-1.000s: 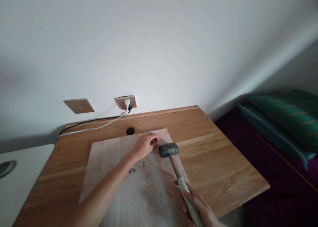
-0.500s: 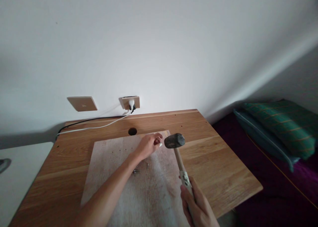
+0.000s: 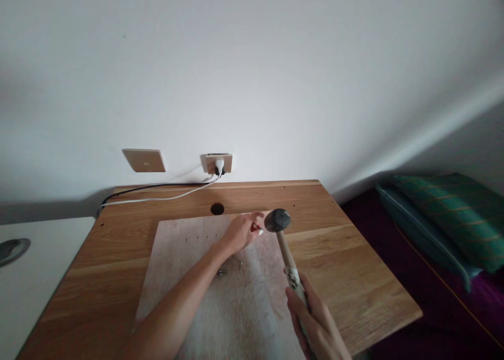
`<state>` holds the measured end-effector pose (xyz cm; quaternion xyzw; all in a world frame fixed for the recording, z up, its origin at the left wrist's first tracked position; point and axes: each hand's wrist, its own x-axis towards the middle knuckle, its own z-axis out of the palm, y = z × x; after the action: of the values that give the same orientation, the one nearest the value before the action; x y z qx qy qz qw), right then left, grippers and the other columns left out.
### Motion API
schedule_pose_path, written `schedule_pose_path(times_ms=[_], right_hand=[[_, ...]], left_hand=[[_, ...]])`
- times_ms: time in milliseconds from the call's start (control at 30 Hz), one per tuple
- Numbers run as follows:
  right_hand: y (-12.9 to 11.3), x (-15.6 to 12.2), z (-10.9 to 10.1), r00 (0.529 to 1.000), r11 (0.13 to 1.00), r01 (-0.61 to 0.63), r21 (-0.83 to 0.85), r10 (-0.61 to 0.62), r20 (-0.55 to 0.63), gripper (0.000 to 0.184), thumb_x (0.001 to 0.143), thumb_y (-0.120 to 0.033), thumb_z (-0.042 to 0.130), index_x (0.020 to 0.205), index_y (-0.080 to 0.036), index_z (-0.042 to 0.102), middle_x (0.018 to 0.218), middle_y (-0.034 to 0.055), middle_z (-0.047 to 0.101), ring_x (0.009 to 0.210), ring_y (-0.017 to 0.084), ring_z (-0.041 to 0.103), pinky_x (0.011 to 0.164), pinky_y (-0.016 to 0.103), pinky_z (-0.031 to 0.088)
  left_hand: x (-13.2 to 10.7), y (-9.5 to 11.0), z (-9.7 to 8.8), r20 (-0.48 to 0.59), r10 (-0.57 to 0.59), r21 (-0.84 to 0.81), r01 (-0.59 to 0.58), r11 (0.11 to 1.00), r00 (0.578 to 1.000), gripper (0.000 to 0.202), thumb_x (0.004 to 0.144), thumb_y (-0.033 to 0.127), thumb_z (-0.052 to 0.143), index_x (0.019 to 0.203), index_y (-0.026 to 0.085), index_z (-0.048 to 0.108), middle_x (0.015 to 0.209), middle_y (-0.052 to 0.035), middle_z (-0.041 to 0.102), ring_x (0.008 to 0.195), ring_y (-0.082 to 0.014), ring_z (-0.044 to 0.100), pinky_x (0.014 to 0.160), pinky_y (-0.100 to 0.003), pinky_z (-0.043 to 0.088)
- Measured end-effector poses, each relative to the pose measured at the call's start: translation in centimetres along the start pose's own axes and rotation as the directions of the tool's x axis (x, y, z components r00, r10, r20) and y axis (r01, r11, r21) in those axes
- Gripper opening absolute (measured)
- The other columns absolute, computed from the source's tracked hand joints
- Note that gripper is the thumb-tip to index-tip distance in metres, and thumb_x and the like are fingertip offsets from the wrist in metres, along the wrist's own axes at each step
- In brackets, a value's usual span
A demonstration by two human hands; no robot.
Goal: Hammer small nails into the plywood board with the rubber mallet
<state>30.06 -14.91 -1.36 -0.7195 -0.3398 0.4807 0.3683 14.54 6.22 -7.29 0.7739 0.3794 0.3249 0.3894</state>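
My left hand (image 3: 244,230) is pinched near the far right part of a pale, worn board (image 3: 236,318). A small white piece (image 3: 260,232) shows at its fingertips, too small to identify. My right hand (image 3: 315,313) wraps round the handle of a rubber mallet (image 3: 277,220) with a dark head and a wooden shaft. The mallet head hangs just right of my left fingers, apart from them. Beside my left wrist lie small metal pieces (image 3: 222,272) and a thin nail (image 3: 241,264). Several small dark dots (image 3: 197,237) run in a row across the board.
The board lies on a wooden table (image 3: 346,265) with a round cable hole (image 3: 217,209). Cables (image 3: 165,198) run along the back to a wall socket (image 3: 219,163). A white surface (image 3: 43,265) stands left; pillows (image 3: 444,218) lie on purple bedding at right.
The whole view has shifted slightly, so the scene sits a little further right. The mallet head has turned a little and is nearer my left fingertips. Both hands keep their grips.
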Motion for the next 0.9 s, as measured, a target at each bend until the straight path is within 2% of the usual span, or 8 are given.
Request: schedule_pose_path(times_ms=[100,233,367,467,667,767,833,900], right_hand=[[0.3,0.7,0.0,1.0,0.997,-0.003,-0.074,0.004,0.024,0.084,0.082,-0.081,0.064,0.138,-0.019,0.053,0.044,-0.0133,0.041,0.033,0.008,0.029,0.033,0.018,0.019],[-0.2,0.9,-0.8,0.998,0.99,0.06,-0.128,-0.057,0.027,0.077,0.09,-0.077,0.056,0.138,-0.017,0.051,0.042,-0.0146,0.039,0.034,0.007,0.027,0.037,0.016,0.018],[-0.4,0.8,-1.3,0.998,0.996,0.013,-0.084,-0.008,0.06,0.079,0.086,-0.075,0.062,0.138,-0.017,0.05,0.049,-0.0128,0.048,0.034,0.006,0.03,0.035,0.016,0.022],[-0.1,0.7,-1.1,0.998,0.997,-0.026,-0.066,0.029,0.05,0.085,0.086,-0.076,0.062,0.146,-0.017,0.045,0.048,-0.0132,0.045,0.036,0.008,0.032,0.034,0.016,0.022],[0.4,0.8,-0.4,0.998,0.991,0.038,-0.126,-0.031,0.056,0.08,0.088,-0.077,0.059,0.141,-0.018,0.052,0.043,-0.0131,0.043,0.033,0.008,0.032,0.034,0.017,0.022],[0.5,0.9,-0.3,0.998,0.997,0.021,-0.072,-0.016,0.057,0.079,0.083,-0.081,0.063,0.133,-0.02,0.056,0.043,-0.0129,0.043,0.032,0.008,0.032,0.033,0.018,0.021],[0.5,0.9,-0.4,0.999,0.999,0.013,-0.041,-0.012,0.039,0.08,0.08,-0.082,0.066,0.133,-0.022,0.056,0.047,-0.012,0.046,0.033,0.008,0.033,0.032,0.019,0.021],[0.3,0.9,-0.4,0.999,0.996,0.03,-0.087,-0.027,0.037,0.08,0.083,-0.081,0.062,0.136,-0.021,0.054,0.046,-0.0123,0.045,0.033,0.008,0.032,0.033,0.02,0.022]], left_hand=[[-0.1,0.0,0.1,0.0,-0.017,-0.012,0.017,1.0,1.0,0.054,0.078,-0.001,0.065,0.126,0.022,0.069,0.09,-0.0017,0.079,0.078,-0.0169,0.073,0.078,-0.027,0.055],[-0.2,-0.1,0.2,-0.028,0.008,-0.001,-0.008,1.0,1.0,0.049,0.078,0.003,0.07,0.123,0.021,0.07,0.093,-0.0026,0.078,0.078,-0.0164,0.071,0.079,-0.028,0.055],[-0.1,-0.2,0.2,-0.034,-0.002,0.016,0.003,1.0,0.999,0.048,0.077,0.003,0.071,0.122,0.021,0.071,0.091,-0.002,0.078,0.078,-0.0167,0.07,0.078,-0.028,0.055],[-0.1,0.0,0.1,-0.012,-0.022,0.002,0.022,1.0,1.0,0.048,0.078,0.002,0.069,0.122,0.021,0.071,0.089,-0.0015,0.079,0.077,-0.017,0.072,0.079,-0.029,0.055],[-0.3,0.1,-0.1,-0.006,-0.03,-0.019,0.03,0.999,1.0,0.048,0.078,0.001,0.068,0.122,0.021,0.071,0.091,-0.0028,0.081,0.08,-0.0182,0.075,0.08,-0.029,0.057],[-0.4,0.2,-0.1,0.005,-0.025,-0.023,0.025,0.999,1.0,0.05,0.078,0.0,0.066,0.123,0.02,0.071,0.092,-0.0034,0.081,0.079,-0.0181,0.075,0.08,-0.028,0.057],[-0.4,0.2,-0.1,0.005,-0.02,-0.019,0.02,1.0,1.0,0.05,0.078,0.0,0.065,0.125,0.02,0.07,0.09,-0.0027,0.081,0.077,-0.0174,0.074,0.08,-0.028,0.057],[-0.3,0.1,-0.1,-0.006,-0.003,-0.005,0.003,1.0,1.0,0.051,0.079,0.001,0.065,0.126,0.02,0.069,0.091,-0.0021,0.08,0.077,-0.0169,0.073,0.08,-0.028,0.056]])
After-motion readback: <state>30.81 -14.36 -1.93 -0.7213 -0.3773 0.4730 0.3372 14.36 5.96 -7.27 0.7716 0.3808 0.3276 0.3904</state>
